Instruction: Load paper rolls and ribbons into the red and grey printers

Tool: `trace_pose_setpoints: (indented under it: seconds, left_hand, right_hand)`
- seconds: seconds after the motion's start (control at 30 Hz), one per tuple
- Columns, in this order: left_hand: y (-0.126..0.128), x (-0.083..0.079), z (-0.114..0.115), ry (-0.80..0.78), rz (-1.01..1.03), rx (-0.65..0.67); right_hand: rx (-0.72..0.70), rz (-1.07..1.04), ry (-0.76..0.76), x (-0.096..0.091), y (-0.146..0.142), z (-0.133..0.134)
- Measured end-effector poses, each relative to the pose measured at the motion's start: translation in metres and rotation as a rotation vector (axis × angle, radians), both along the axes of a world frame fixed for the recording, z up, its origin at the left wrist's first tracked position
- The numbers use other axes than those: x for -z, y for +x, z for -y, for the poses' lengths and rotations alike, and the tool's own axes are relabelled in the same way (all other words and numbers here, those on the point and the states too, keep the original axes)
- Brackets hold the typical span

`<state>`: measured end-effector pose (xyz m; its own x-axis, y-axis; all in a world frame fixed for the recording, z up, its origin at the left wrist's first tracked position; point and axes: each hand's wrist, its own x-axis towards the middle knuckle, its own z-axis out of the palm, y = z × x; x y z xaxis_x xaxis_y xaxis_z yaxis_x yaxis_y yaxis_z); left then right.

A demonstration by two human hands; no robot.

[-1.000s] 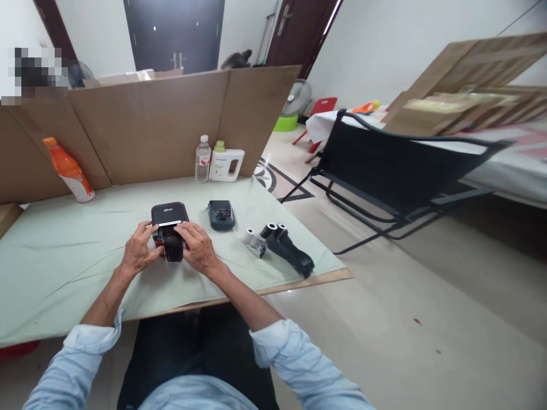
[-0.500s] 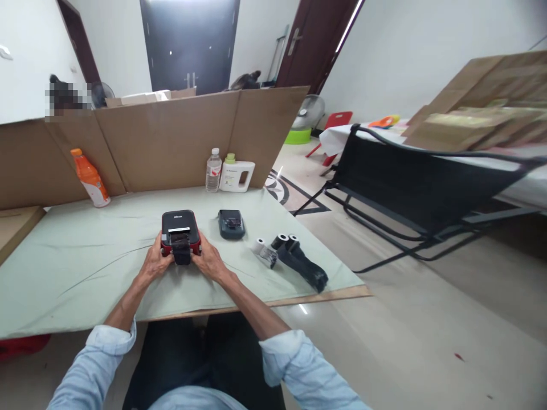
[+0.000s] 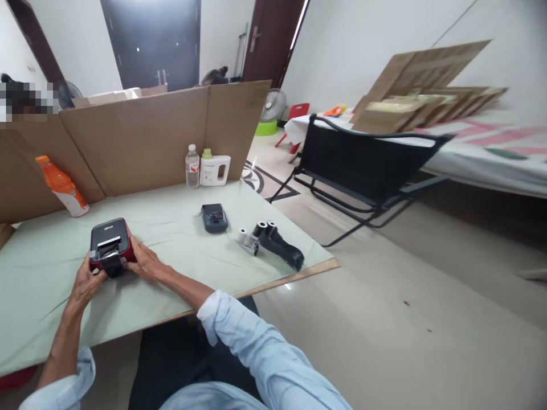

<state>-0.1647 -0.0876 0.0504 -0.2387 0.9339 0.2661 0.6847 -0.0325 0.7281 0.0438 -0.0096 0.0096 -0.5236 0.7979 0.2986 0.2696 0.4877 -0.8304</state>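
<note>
A red and black label printer (image 3: 111, 234) is held between my two hands above the left part of the table, and a dark strip hangs from its front. My left hand (image 3: 85, 282) grips its left front corner. On the right side, my right hand (image 3: 143, 259) is closed around the casing, its fingertips partly hidden. A smaller dark blue-grey printer (image 3: 214, 218) lies further right. Beside that are a small white roll (image 3: 243, 234) with a crumpled clear strip and two dark rolls (image 3: 261, 229) with a black strip trailing to the right.
A cardboard screen (image 3: 149, 136) lines the table's back. Before it stand an orange bottle (image 3: 62, 185), a water bottle (image 3: 192, 168) and a white jug (image 3: 213, 169). A black folding chair (image 3: 367, 165) is on the floor at right, near a bed-like surface (image 3: 496, 154) holding cardboard boxes.
Both hands have carried the red and black printer left, toward the orange bottle and away from the smaller printer. The view has swung right.
</note>
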Motion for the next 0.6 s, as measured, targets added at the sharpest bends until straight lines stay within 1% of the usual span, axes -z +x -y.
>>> trace_pose_setpoints:
  seconds: [0.03, 0.07, 0.1, 0.13, 0.17, 0.2, 0.23, 0.3, 0.33, 0.4, 0.43, 0.5, 0.53, 0.6]
  left_hand:
    - [0.006, -0.004, 0.006, 0.032, -0.074, -0.054]
    - [0.016, -0.008, 0.011, 0.102, -0.170, -0.137]
    - [0.028, -0.013, 0.015, 0.202, -0.274, -0.220]
    - [0.044, -0.017, 0.016, 0.311, -0.352, -0.253]
    - [0.062, -0.020, 0.014, 0.379, -0.387, -0.206]
    - [0.084, -0.021, 0.008, 0.412, -0.390, -0.105]
    - [0.107, -0.021, -0.003, 0.402, -0.371, 0.025]
    - [0.155, -0.015, -0.036, 0.282, -0.319, 0.278]
    - [0.178, -0.011, -0.056, 0.187, -0.294, 0.364]
    - [0.220, -0.003, -0.099, -0.029, -0.263, 0.464]
    - [0.238, 0.001, -0.118, -0.125, -0.250, 0.488]
    - [0.267, 0.006, -0.148, -0.266, -0.210, 0.510]
    - [0.278, 0.009, -0.158, -0.288, -0.208, 0.506]
    - [0.295, 0.014, -0.168, -0.297, -0.207, 0.489]
  right_hand:
    - [-0.009, 0.026, 0.024, 0.006, 0.009, 0.000]
    - [-0.002, 0.053, 0.057, 0.013, 0.021, -0.001]
    - [0.030, 0.070, 0.098, 0.018, 0.036, -0.003]
    - [0.094, 0.075, 0.146, 0.023, 0.055, -0.006]
    - [0.182, 0.075, 0.189, 0.026, 0.075, -0.010]
    - [0.292, 0.081, 0.223, 0.028, 0.097, -0.016]
    - [0.411, 0.093, 0.248, 0.029, 0.119, -0.023]
    - [0.648, 0.126, 0.264, 0.025, 0.161, -0.039]
    - [0.762, 0.138, 0.250, 0.022, 0.178, -0.047]
    - [0.894, 0.203, 0.174, 0.015, 0.203, -0.062]
    - [0.929, 0.253, 0.112, 0.010, 0.211, -0.068]
    - [0.934, 0.369, -0.037, 0.003, 0.221, -0.077]
    - [0.920, 0.417, -0.106, -0.001, 0.223, -0.080]
    - [0.886, 0.474, -0.196, -0.006, 0.225, -0.083]
